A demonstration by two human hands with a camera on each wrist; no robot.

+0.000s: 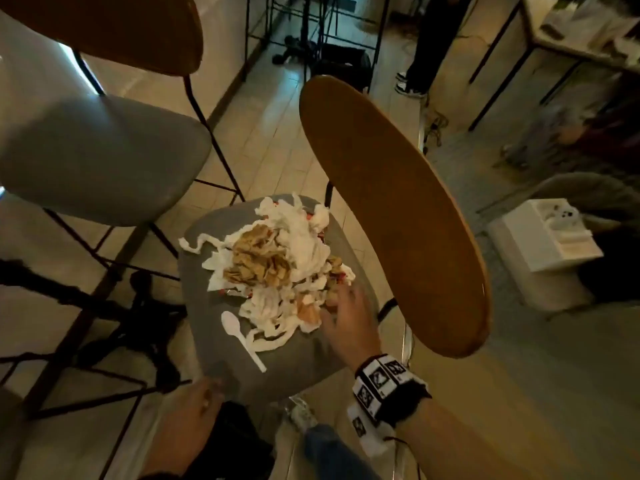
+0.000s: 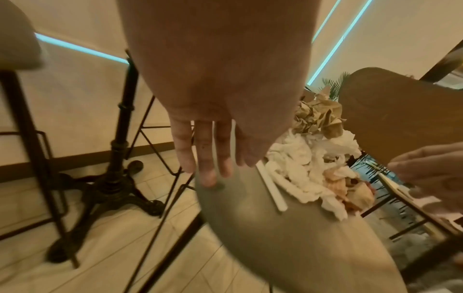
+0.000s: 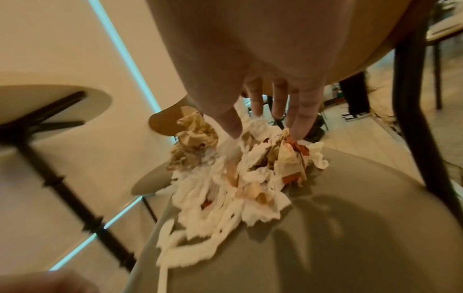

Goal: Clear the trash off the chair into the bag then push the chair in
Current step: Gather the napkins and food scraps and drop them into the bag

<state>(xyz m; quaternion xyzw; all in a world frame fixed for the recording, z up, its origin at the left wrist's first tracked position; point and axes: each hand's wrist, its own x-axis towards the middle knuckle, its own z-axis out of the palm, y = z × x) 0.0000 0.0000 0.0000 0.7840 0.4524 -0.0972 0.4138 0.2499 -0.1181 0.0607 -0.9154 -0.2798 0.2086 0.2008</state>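
A grey-seated chair (image 1: pixel 304 351) with a brown wooden back (image 1: pixel 391 202) carries a heap of trash (image 1: pixel 277 261): crumpled white napkins (image 3: pixel 225 188), brown paper (image 2: pixel 318 117) and red-printed wrappers. A white plastic spoon (image 1: pixel 242 337) lies on the seat's near left part. My right hand (image 1: pixel 346 317) reaches over the heap's near right side, fingers (image 3: pixel 303 119) spread and straight, tips touching the paper. My left hand (image 1: pixel 204 400) hovers at the seat's front left edge (image 2: pixel 238 198) with straight fingers (image 2: pixel 205 164), holding nothing. No bag is clearly visible.
A second grey chair (image 1: pixel 97 157) stands close on the left, and a black cast-iron table base (image 2: pixel 110 188) beside it. A white box-like unit (image 1: pixel 547 251) sits on the floor to the right. A person's legs (image 1: pixel 422 46) stand at the back.
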